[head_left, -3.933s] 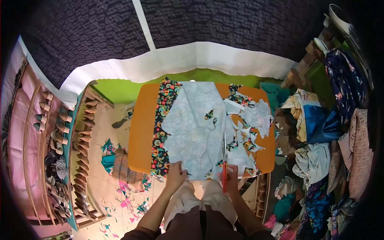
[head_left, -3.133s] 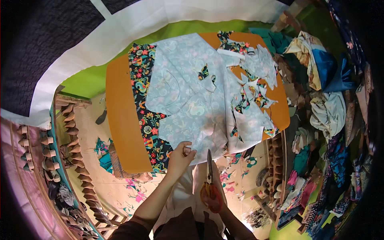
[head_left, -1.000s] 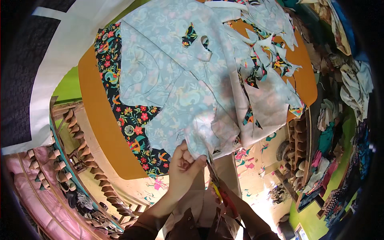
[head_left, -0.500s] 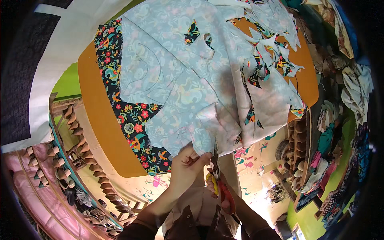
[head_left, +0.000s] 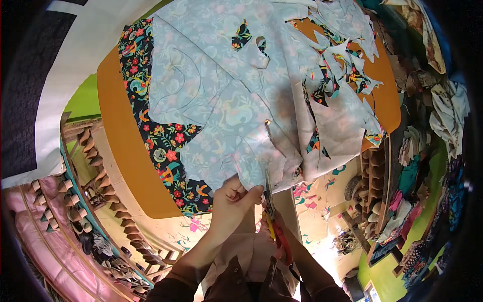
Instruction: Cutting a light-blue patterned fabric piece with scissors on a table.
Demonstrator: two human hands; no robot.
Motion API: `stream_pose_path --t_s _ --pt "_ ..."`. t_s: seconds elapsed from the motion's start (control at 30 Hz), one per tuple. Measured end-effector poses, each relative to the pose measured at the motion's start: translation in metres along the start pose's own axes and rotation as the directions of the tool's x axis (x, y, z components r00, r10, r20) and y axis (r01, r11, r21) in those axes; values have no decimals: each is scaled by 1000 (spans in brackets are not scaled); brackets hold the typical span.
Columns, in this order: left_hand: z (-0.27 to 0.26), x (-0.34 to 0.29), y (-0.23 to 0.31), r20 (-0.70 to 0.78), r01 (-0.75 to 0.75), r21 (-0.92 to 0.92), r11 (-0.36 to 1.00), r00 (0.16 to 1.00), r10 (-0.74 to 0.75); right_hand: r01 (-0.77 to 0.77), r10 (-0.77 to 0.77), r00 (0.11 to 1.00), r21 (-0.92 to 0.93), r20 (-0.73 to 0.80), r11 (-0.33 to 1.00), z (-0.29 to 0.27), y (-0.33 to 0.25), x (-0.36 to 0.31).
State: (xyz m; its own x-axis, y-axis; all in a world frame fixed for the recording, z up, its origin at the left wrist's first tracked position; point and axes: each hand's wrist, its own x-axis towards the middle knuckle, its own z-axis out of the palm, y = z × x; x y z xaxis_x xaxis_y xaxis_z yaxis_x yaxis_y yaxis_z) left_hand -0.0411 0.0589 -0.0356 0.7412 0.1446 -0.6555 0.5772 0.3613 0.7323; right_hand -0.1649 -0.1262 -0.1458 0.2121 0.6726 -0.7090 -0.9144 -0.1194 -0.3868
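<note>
A large piece of floral fabric (head_left: 221,100) lies pale wrong side up on the table, with curved pattern lines drawn on it. At its near edge my left hand (head_left: 234,201) is closed, pinching the cloth between thumb and fingers. Just to the right, my right hand (head_left: 274,224) grips scissors (head_left: 280,241) with red and yellow handles. Their blades point away from me and meet the fabric edge beside my left thumb; part of the blades is hidden by cloth. Dark, bright-flowered right side of the fabric (head_left: 171,146) shows along the left.
Cut fabric scraps (head_left: 347,70) are heaped at the far right of the orange-brown table (head_left: 136,186). Small scraps (head_left: 196,224) litter the floor. Wooden shoe lasts (head_left: 105,186) line racks at left; piled cloth (head_left: 402,216) fills shelves at right. Pink sheeting (head_left: 55,246) lies lower left.
The scissors have shifted slightly left and their blades now show more at the cloth edge. The held fabric edge has moved a little away from me with my left hand.
</note>
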Motion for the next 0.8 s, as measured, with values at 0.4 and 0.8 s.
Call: stream_pose_path --t_s 0.4,0.8 --pt "4 0 -4 -29 3 9 1000 1000 -2 213 -210 974 25 -90 977 41 -75 -23" --pt "-8 0 1 115 33 2 999 993 -33 44 29 984 391 -178 919 43 -97 -28"
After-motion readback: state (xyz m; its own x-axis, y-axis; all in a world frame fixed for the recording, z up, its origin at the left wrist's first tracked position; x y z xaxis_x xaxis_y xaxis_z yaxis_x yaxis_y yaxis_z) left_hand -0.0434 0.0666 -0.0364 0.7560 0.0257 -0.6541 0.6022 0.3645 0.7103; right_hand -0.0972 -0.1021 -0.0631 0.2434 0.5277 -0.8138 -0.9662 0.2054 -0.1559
